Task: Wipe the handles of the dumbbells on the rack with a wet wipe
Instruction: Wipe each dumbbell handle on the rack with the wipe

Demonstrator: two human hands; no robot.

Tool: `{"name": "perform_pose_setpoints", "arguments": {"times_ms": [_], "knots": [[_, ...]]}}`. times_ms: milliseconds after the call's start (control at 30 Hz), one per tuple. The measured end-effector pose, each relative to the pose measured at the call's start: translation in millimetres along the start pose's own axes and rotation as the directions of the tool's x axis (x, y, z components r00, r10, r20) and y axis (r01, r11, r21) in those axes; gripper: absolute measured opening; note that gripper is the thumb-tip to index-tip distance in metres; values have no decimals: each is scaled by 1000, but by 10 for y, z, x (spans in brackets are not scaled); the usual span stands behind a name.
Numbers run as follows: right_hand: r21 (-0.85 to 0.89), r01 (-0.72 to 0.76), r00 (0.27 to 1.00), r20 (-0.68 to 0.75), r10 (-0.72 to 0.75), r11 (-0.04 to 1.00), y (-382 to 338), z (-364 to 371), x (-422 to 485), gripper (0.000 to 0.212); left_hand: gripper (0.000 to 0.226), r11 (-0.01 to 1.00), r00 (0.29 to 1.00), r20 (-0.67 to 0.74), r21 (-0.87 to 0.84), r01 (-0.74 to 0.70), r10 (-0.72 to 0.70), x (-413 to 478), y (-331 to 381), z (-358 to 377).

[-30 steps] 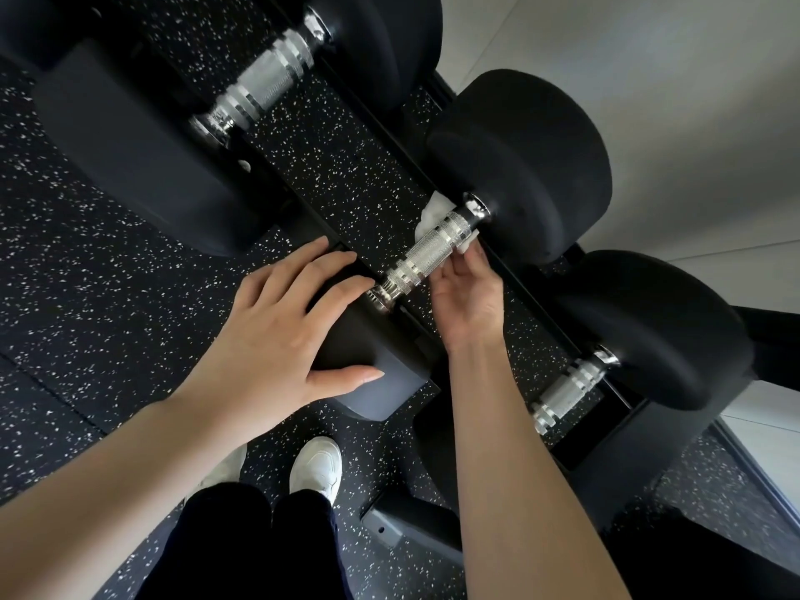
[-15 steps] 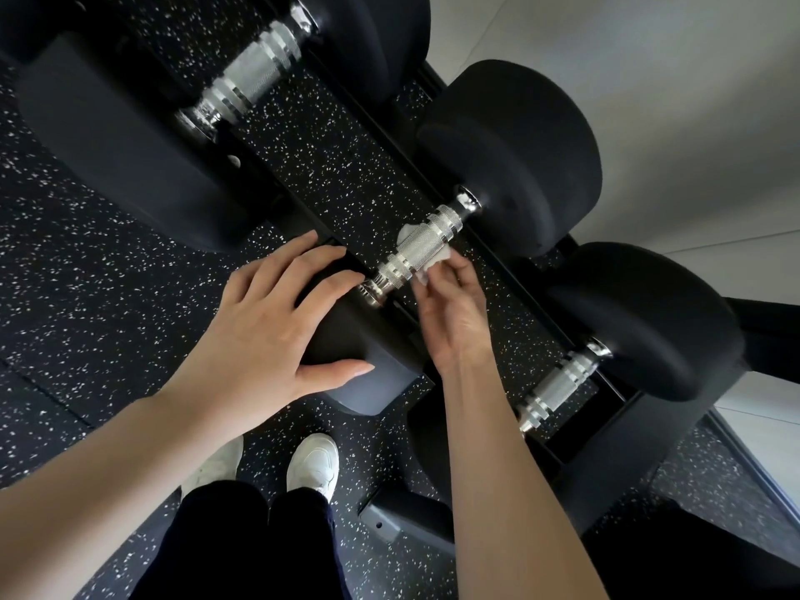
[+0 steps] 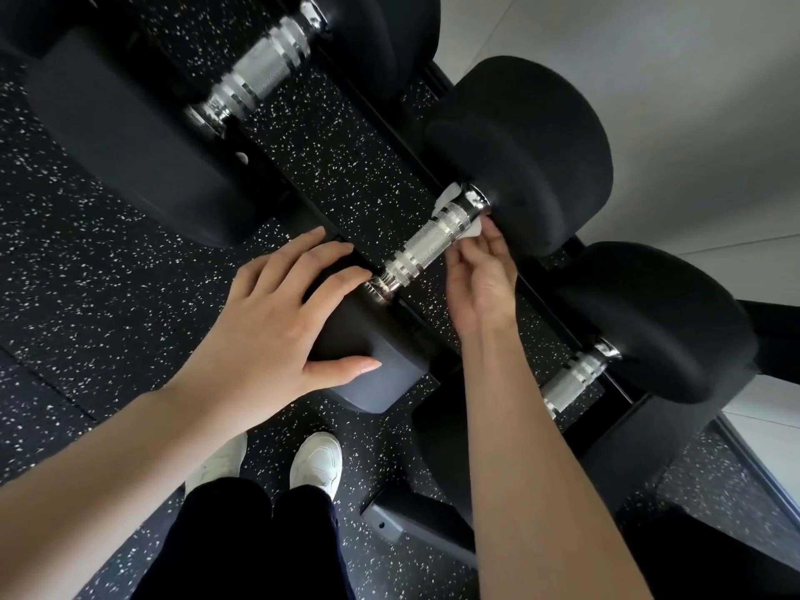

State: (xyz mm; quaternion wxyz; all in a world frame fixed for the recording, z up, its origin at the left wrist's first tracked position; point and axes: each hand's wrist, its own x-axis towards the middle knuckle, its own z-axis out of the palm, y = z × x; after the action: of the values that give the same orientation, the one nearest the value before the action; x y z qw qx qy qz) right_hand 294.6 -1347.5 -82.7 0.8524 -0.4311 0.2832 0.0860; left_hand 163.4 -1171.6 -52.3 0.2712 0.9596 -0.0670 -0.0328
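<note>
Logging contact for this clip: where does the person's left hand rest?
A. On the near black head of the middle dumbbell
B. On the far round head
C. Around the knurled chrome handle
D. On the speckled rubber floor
A: the left hand lies flat, fingers spread, on the near black head of the middle dumbbell, beside its knurled chrome handle.

The middle dumbbell's handle (image 3: pixel 428 244) is the landmark. The wet wipe (image 3: pixel 448 197) wraps under its far end, beside the far head (image 3: pixel 519 153). The left hand (image 3: pixel 277 326) rests on its near head (image 3: pixel 372 365); the right hand (image 3: pixel 480 279) lies just right of it. Other dumbbell handles lie upper left (image 3: pixel 259 80) and lower right (image 3: pixel 571 378), all on the rack (image 3: pixel 627 426).
</note>
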Motion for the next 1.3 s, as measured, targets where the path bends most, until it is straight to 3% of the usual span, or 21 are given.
{"name": "perform_pose_setpoints", "arguments": {"times_ms": [333,567,767,1000,1133,1300], "knots": [[-349,-14,997,63,39,937,159,-152,-234,30,70,1000,1000,-12,-5,-1,1,-6,-14,16],[-382,-82,991,69,117,921,220,-175,-378,29,70,1000,1000,-17,12,-8,9,-1,-21,15],[-560,-128,979,58,193,819,168,-154,-486,26,70,1000,1000,-29,8,-9,9,0,-21,26],[-688,-36,996,32,79,725,46,-98,-669,24,72,1000,1000,-27,22,-3,4,1,-20,13],[-814,174,984,170,-60,554,16,40,-762,23,73,1000,1000,-21,10,4,-4,-1,-23,7],[-875,453,887,422,-189,169,102,249,-687,17,73,1000,1000,-28,15,-6,7,-2,-29,9]]}}
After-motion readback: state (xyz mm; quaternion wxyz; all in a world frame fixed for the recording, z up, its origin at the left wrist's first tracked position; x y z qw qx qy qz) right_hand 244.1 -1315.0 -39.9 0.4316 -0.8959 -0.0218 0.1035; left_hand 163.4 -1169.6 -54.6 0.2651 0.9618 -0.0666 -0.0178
